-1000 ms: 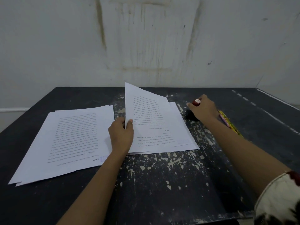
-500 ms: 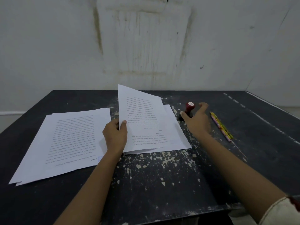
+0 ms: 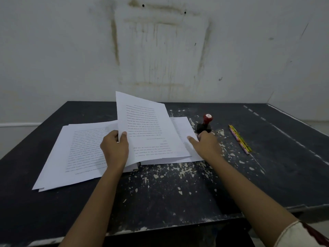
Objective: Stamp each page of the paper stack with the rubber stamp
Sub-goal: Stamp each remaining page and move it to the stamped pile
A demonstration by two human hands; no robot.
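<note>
While pinching the lifted page [image 3: 147, 129] at its left edge, left hand [image 3: 114, 150] clenched on it, thumb on top, sheet tilted up off the paper stack [image 3: 185, 139]. Right hand [image 3: 207, 147] released, holding nothing, forefinger pressed flat on the stack's right margin. Rubber stamp [image 3: 205, 124] upright on the black table [image 3: 160, 193] just beyond that hand's knuckles, untouched. Second pile of pages [image 3: 78, 154] flat, left of the left hand. Pencils [image 3: 240, 139] further right, well apart.
</note>
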